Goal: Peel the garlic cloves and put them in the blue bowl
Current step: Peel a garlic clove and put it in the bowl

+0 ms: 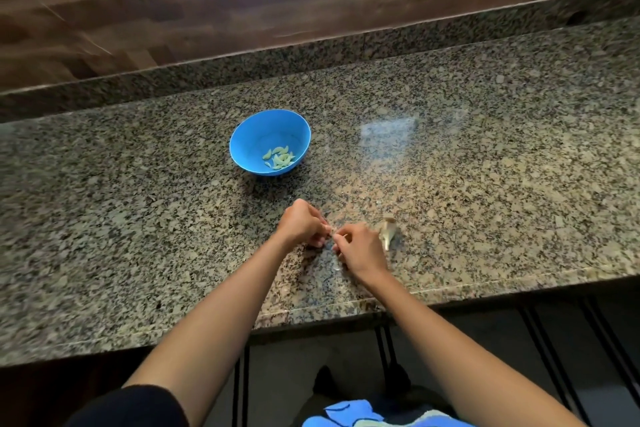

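Speckled granite makes up the countertop (485,166), polished enough to carry a pale glare, with a raised lip of the same stone behind it and dark wood panelling (207,28) beyond; we stand at its front edge.

As we judge it, the job is well under way but not finished. The blue bowl (242,149), a smooth round plastic-looking thing, sits on the stone beyond our hands, and a small heap of peeled cloves (278,158) lies in its bottom; they are pale, glossy crescents, greenish in this light.

Our left hand (301,224) and right hand (360,250) meet just above the counter near its front edge, fingers curled in, and both pinch one small clove (333,236) between their tips; only a sliver of it shows, so we cannot tell how much skin is on it. This reads to us as a peel in progress, with the drop into the bowl not yet made.

Just to the right of our right hand a garlic piece (388,230) lies on the stone, tapered, dull and papery-looking; whether it is an unpeeled clove or spent husk and stem is too blurred for us to say. If it is a clove, that one is left after the one in hand.
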`<state>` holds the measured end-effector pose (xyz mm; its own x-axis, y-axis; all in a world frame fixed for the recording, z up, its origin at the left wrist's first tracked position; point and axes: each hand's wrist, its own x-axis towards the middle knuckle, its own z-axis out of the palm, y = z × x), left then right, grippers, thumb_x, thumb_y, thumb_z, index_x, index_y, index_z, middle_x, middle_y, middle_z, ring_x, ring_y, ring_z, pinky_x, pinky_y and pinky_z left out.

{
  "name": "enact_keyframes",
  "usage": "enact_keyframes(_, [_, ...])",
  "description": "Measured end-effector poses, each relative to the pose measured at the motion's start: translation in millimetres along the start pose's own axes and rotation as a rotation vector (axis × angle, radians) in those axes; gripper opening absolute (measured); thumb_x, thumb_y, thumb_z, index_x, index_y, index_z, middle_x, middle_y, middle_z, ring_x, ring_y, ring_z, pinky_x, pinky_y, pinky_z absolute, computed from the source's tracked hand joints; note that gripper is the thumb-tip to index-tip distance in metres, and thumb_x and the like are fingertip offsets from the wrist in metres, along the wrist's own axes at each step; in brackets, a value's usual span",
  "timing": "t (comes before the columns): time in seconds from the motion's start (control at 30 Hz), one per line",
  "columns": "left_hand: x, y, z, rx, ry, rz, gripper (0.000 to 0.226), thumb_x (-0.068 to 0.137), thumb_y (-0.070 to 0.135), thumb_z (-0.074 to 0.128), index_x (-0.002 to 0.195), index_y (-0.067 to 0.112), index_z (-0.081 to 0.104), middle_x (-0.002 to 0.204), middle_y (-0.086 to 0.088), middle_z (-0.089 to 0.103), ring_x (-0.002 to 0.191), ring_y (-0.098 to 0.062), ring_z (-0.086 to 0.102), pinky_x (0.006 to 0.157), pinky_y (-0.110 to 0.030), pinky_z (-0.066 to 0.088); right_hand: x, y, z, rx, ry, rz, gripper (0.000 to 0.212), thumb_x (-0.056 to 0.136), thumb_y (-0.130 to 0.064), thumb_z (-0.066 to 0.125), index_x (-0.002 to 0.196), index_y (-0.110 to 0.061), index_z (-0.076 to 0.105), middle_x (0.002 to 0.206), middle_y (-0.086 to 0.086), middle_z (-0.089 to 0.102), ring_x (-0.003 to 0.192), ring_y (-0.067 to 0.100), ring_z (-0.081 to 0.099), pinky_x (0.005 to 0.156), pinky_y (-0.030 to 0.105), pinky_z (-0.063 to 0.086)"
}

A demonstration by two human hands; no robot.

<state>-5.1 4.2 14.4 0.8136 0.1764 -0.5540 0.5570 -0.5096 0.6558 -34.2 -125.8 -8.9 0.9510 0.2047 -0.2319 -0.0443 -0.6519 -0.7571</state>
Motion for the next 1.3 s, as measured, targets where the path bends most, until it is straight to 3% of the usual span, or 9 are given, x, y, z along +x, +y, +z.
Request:
enact_keyframes(0.2, [1,1,13,0.271,0.165,0.079,0.008,0.082,0.011,0.069,0.076,0.006,0.066,0.072,-0.006,0.068,0.07,-0.018,0.067,0.069,-0.034,0.058,9,13,-5,0.103,0.054,0.06,0.021,0.092,-0.013,0.052,0.11,-0.008,0.062,0.092,0.008,0.068,0.081,0.023,0.066,0.074,0.037,0.056])
enact_keyframes(0.3, [-12,-6,7,-0.011,0.053,0.089,0.012,0.082,0.012,0.068,0.081,0.0,0.068,0.067,-0.009,0.067,0.056,-0.014,0.062,0.061,-0.026,0.056,16,11,-11,0.003,-0.087,-0.124,0.035,0.091,-0.011,0.052,0.126,-0.013,0.053,0.119,0.004,0.06,0.1,0.016,0.061,0.09,0.03,0.049])
enact_keyframes(0.43, [-30,-13,-1,-0.361,-0.056,0.12,0.016,0.083,0.009,0.065,0.091,-0.004,0.069,0.076,-0.016,0.07,0.062,-0.016,0.068,0.058,-0.021,0.056,22,10,-16,0.106,-0.213,-0.153,0.023,0.091,-0.016,0.054,0.109,-0.011,0.066,0.099,0.007,0.069,0.064,0.006,0.057,0.072,0.028,0.054])
enact_keyframes(0.67, [-33,-24,2,-0.096,0.061,0.345,0.014,0.086,0.008,0.062,0.096,0.002,0.07,0.077,-0.006,0.071,0.067,-0.013,0.068,0.062,-0.022,0.056,30,4,-22,0.185,-0.396,-0.085,0.014,0.088,-0.012,0.058,0.095,-0.008,0.07,0.067,-0.006,0.064,0.044,-0.004,0.05,0.046,0.013,0.041])
enact_keyframes(0.83, [-31,-32,-7,0.517,0.203,0.667,0.019,0.096,0.012,0.047,0.088,0.004,0.063,0.076,-0.006,0.064,0.062,-0.018,0.058,0.06,-0.028,0.051,29,2,-23,0.078,-0.263,-0.229,0.011,0.085,-0.014,0.061,0.08,-0.011,0.071,0.07,0.001,0.065,0.057,0.01,0.053,0.052,0.017,0.043])
enact_keyframes(0.93, [-35,-22,-7,0.23,0.017,0.324,0.027,0.098,0.018,0.043,0.08,0.008,0.06,0.067,0.0,0.056,0.054,-0.012,0.047,0.049,-0.021,0.041,26,9,-17,-0.137,-0.028,-0.642,0.015,0.086,-0.011,0.059,0.079,-0.006,0.071,0.068,0.004,0.068,0.056,0.011,0.061,0.057,0.016,0.053])
enact_keyframes(1.03, [-35,-23,-17,-0.419,-0.347,-0.051,0.021,0.097,0.014,0.043,0.081,0.008,0.056,0.063,0.003,0.049,0.051,-0.005,0.04,0.047,-0.015,0.033,28,14,-12,-0.225,0.007,-0.79,0.031,0.09,-0.021,0.044,0.078,-0.008,0.069,0.062,0.002,0.064,0.049,0.01,0.058,0.048,0.019,0.052])
enact_keyframes(1.2, [-37,-32,-19,-0.387,-0.178,0.126,0.022,0.094,0.015,0.051,0.085,0.002,0.066,0.067,-0.005,0.063,0.055,-0.009,0.056,0.052,-0.017,0.046,23,10,-1,-0.203,-0.018,-0.488,0.021,0.09,-0.016,0.05,0.087,-0.008,0.07,0.077,0.003,0.068,0.063,0.015,0.062,0.059,0.03,0.055])
enact_keyframes(1.3, [-32,-38,-11,-0.342,0.019,0.224,0.015,0.088,0.014,0.061,0.087,0.001,0.07,0.072,-0.01,0.068,0.06,-0.015,0.061,0.055,-0.02,0.049,22,7,-1,-0.102,-0.047,-0.344,0.017,0.089,-0.017,0.058,0.099,-0.011,0.07,0.084,0.002,0.07,0.054,0.001,0.052,0.049,0.012,0.044])
